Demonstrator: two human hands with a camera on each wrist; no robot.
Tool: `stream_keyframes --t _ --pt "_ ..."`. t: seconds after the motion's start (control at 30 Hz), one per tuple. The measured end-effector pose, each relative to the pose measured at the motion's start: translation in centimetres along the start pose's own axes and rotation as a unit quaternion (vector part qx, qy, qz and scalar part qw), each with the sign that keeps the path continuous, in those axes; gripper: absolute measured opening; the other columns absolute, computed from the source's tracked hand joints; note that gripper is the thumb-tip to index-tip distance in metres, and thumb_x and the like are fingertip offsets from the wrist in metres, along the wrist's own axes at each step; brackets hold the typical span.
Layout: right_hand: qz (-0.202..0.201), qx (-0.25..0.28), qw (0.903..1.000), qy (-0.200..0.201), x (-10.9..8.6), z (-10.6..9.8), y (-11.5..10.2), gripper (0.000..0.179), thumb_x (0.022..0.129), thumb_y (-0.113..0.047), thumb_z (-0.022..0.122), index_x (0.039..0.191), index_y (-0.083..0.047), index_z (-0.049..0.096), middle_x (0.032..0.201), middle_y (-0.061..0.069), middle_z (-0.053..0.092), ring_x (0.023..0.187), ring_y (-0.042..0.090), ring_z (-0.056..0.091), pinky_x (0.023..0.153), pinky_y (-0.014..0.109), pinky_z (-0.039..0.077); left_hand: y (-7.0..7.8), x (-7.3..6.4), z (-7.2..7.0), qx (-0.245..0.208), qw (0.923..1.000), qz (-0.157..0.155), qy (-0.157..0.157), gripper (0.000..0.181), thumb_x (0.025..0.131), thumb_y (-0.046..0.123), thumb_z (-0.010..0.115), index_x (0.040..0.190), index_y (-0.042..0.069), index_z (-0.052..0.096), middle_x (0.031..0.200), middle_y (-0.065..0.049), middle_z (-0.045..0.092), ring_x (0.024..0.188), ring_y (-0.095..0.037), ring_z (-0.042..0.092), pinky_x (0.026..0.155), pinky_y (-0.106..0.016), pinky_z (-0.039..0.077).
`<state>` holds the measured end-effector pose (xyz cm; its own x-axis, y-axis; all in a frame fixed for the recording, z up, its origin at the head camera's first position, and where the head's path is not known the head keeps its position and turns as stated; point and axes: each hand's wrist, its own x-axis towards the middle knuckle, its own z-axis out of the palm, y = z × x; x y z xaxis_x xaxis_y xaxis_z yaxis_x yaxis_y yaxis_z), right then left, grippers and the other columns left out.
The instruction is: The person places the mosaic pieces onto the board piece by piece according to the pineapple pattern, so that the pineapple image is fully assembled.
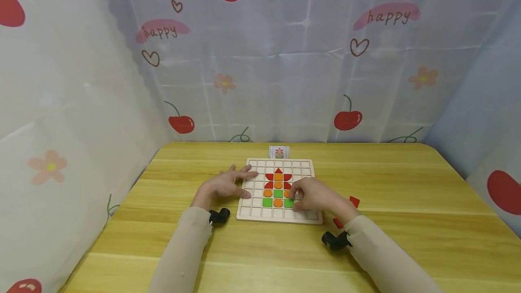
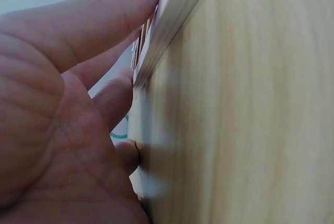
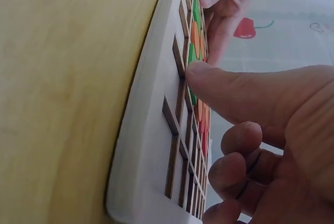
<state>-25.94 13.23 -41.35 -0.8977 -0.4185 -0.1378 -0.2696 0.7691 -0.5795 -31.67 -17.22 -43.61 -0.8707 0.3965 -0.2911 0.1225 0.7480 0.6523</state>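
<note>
A pale wooden grid board (image 1: 253,213) lies on the table, bearing a pattern of red, orange and green flat pieces. My left hand (image 1: 224,185) rests at its left edge, fingers spread, with thumb and fingertips on the board. My right hand (image 1: 315,196) is over the board's right part. Its thumb and index finger are at a green square (image 1: 288,203) in the pattern's lower right corner; in the right wrist view the thumb (image 3: 209,80) touches the green piece, while the index fingertip is hidden. Another green square (image 1: 267,202) sits at the lower left, beside an orange circle (image 1: 278,203).
A small printed pattern card (image 1: 279,152) lies just behind the board. Two loose red pieces lie on the table near the right forearm: one red piece (image 1: 354,201) beyond it, another red piece (image 1: 338,223) beside the wrist. A cherry-print curtain (image 1: 260,80) encloses the table.
</note>
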Motion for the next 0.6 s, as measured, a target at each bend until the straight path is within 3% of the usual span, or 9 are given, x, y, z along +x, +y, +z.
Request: stream_keyframes --t 0.23,0.6 --pt "-0.036 0.047 0.9982 -0.009 -1.1 -0.7 1.4 0.006 0.089 -0.014 0.081 0.089 -0.017 0.074 0.069 0.0 0.049 0.069 0.016 0.046 0.061 0.026 0.036 0.1 0.0 -0.1 -0.003 1.0 0.003 -0.001 0.07 0.087 0.033 0.082 0.148 0.049 0.052 0.171 0.021 0.017 0.162 -0.03 -0.013 0.121 -0.074 -0.007" --pt "-0.06 0.059 0.9964 0.013 -3.8 -2.7 5.2 0.008 0.093 -0.014 0.076 0.1 -0.011 0.075 0.068 -0.003 0.043 0.061 0.011 0.039 0.057 0.023 0.034 0.0 0.0 -0.1 0.003 1.0 0.002 -0.002 0.07 0.087 0.035 0.082 0.147 0.052 0.051 0.171 0.023 0.016 0.162 -0.029 -0.013 0.122 -0.073 -0.008"
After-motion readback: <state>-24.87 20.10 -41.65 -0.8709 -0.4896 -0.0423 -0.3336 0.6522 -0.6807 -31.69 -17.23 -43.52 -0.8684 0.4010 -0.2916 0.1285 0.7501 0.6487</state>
